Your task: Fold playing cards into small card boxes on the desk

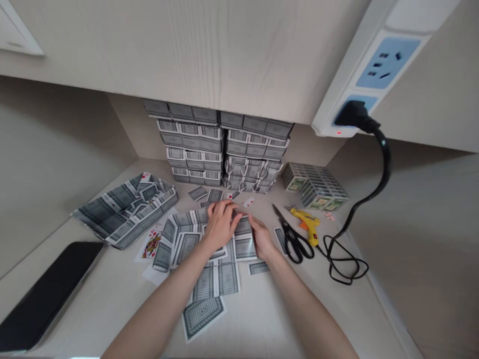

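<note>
In the head view, a shallow box of grey-backed playing cards (245,248) sits in front of me, with loose cards inside it. My left hand (220,223) reaches over the box, its fingers bent and its thumb pinching near the far right corner. On the outer right side my right hand (262,239) grips the wall, fingers and thumb close against the cards. Exactly what the fingertips pinch is partly hidden. Loose playing cards (204,314) lie at the box's near side, and a face-up queen card (152,243) lies to its left.
Stacked card boxes (196,144) stand at the back. A card tray (127,234) with cards lies left, above a black flat object (48,294). Right are scissors (294,239), a yellow glue gun (307,222), its black cord (348,274), card stacks (318,184) and a power strip (389,65).
</note>
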Motion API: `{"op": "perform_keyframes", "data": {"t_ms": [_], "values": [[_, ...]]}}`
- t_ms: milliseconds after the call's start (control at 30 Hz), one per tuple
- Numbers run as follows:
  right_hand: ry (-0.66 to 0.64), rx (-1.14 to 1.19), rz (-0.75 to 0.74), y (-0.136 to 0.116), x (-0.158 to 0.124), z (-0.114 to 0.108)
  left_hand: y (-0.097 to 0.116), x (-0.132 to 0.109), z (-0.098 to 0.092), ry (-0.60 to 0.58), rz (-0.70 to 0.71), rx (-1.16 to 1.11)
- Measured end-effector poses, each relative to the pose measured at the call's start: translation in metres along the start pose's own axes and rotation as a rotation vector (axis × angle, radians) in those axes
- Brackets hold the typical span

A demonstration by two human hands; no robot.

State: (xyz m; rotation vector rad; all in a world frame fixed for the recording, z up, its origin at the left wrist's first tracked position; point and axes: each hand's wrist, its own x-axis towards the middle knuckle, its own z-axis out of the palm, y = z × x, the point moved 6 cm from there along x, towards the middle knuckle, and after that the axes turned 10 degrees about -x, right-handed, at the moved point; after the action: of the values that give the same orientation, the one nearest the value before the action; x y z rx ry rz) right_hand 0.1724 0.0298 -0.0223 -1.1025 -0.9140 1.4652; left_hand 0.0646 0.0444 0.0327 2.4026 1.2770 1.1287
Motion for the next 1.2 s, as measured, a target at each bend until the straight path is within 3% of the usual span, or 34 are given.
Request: {"op": "perform_keyframes", "data": {"t_ms": [233, 667, 767, 1000, 1067, 1200], "values": [[-0.155, 0.068, 0.081, -0.005, -0.005, 0.007, -0.001, 0.000, -0.004, 0.055, -0.001, -0.034], [-0.285, 0.036, 0.088, -0.011, -0.008, 0.009, -0.013, 0.000, -0.006, 0.139, -0.035, -0.148], [-0.244, -0.047, 0.059, -0.010, -0.006, 0.007, -0.018, 0.001, -0.005, 0.150, -0.053, -0.191], [0.060, -0.362, -0.182, -0.008, 0.004, -0.009, -0.013, -0.004, -0.013, 0.222, 0.040, -0.228], [0.120, -0.467, -0.216, -0.011, 0.006, -0.014, -0.004, -0.007, -0.015, 0.197, 0.105, -0.169], [0.095, -0.587, -0.246, -0.016, 0.009, -0.019, 0.019, -0.013, -0.014, 0.051, 0.250, -0.036]]}}
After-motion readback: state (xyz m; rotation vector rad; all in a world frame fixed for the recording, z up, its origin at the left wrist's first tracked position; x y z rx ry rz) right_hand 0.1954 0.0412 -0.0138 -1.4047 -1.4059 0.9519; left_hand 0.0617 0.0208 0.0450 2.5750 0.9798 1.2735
